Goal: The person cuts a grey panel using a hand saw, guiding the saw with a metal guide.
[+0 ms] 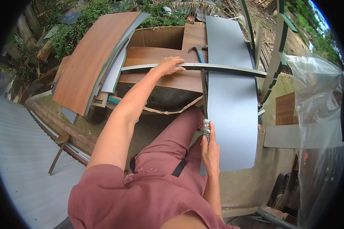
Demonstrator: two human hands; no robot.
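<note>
At far left, a corrugated sheet (pixel 30 152) is positioned below and beside the stacked panels (pixel 97 57), which are laid at a slant with a brown wood-grain face uppermost. From the edge of the stack, a long, narrow grey strip (pixel 218 68) is extended rightward over the wood-grain boards (pixel 153 55) and across the grey panel (pixel 233 110). The strip is held down by the left hand (pixel 171 66), with the fingers closed over it left of its middle. The hammer (pixel 201 56) is laid just beyond the strip, its blue handle pointed toward it. A bladed tool (pixel 205 97) is gripped by its pale, wrapped handle in the closed right hand (pixel 210 149); its dark blade is directed away from the body, with the tip near the strip. Whether blade and strip are in contact cannot be told. At right, the strip's end is located at a green-edged upright (pixel 273 57); beyond it, a clear plastic sheet (pixel 321 122) is draped.
</note>
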